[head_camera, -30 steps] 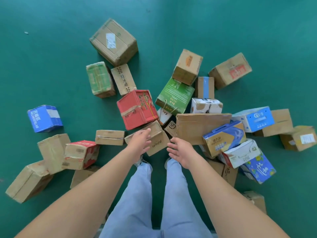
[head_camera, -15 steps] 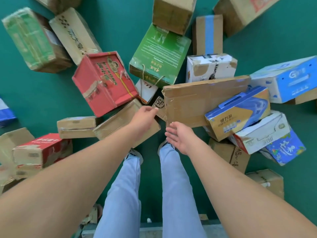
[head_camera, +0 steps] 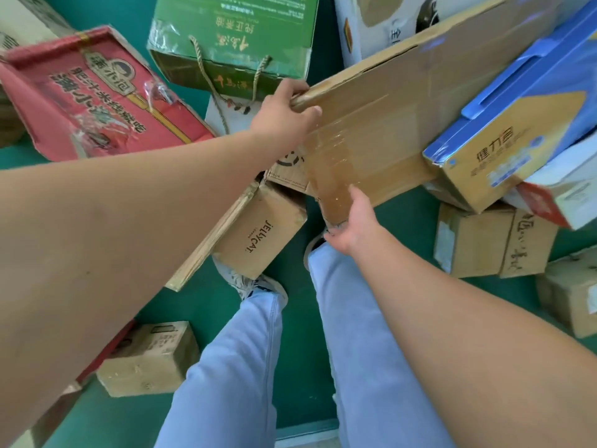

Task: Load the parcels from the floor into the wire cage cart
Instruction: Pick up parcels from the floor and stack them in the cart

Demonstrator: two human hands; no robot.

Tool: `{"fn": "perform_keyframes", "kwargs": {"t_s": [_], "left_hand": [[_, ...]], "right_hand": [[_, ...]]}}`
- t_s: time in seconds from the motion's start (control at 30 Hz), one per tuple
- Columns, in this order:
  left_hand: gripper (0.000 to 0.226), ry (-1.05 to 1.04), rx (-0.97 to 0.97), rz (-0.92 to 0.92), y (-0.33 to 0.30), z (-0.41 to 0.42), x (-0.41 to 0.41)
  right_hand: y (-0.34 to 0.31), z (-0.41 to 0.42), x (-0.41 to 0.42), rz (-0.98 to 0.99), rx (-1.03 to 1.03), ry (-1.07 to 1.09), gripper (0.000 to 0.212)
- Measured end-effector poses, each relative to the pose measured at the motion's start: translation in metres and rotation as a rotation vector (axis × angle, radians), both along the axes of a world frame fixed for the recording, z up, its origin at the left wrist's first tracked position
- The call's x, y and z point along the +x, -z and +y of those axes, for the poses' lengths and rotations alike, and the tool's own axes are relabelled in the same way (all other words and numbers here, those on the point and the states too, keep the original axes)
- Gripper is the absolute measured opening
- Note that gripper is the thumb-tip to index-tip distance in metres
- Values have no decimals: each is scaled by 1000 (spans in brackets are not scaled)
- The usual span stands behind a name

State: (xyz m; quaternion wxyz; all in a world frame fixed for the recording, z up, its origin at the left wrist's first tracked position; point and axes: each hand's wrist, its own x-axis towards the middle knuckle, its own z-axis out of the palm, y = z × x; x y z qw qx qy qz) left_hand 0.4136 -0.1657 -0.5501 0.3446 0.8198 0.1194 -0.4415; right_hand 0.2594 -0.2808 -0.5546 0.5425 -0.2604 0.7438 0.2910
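1. Since half a second ago: both hands off the air and onto the large flat brown box (head_camera: 387,124) at centre frame; view much closer to the pile.
2. Left hand (head_camera: 284,114) gripping the box's upper left corner, thumb over the top face, fingers curled behind the edge.
3. Right hand (head_camera: 352,221) gripping the taped lower corner, fingers wrapped underneath.
4. Box tilted, right end pinned under a blue and yellow carton (head_camera: 517,124).
5. Bare green floor (head_camera: 290,367) at lower centre, around the legs.
6. Crowded on the left: small brown box (head_camera: 258,231) just under the near edge, red box (head_camera: 97,95) at upper left, green box (head_camera: 232,37) at top.
7. Plain brown cardboard, glossy clear tape across the middle, corners worn.
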Motion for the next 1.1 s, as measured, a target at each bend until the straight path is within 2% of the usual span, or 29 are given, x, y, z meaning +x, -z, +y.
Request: {"fn": "perform_keyframes", "kwargs": {"t_s": [0.1,0.17,0.23,0.33,0.47,0.63,0.8,0.9,0.97,1.1], "left_hand": [[45,1,-14,-29,-17,4,-2],[46,-14,-39,-29,-39,4,1],[48,-4,-62,-30,-72,1,7],[46,48,-77,-52,-133,-6,17],[42,86,-54,-125,-217,-9,32],[37,105,54,-172,-342,11,35],[54,-60,97,22,-437,56,2],[41,-137,21,221,-483,65,-32],[33,-117,-31,306,-513,62,-55],[33,30,-111,363,-564,29,-98]], "right_hand": [[-8,3,-13,4,-41,47,74],[-24,7,-26,21,-60,23,83],[-55,12,-33,10,-88,54,90],[-112,21,-34,-34,-101,179,90],[-192,38,-25,-133,-25,480,71],[-305,47,-20,-222,-77,518,51],[-418,32,-50,-288,-234,319,51],[-478,23,-87,-302,-314,248,45],[-510,18,-118,-317,-345,232,41],[-571,9,-192,-356,-379,289,40]]}}
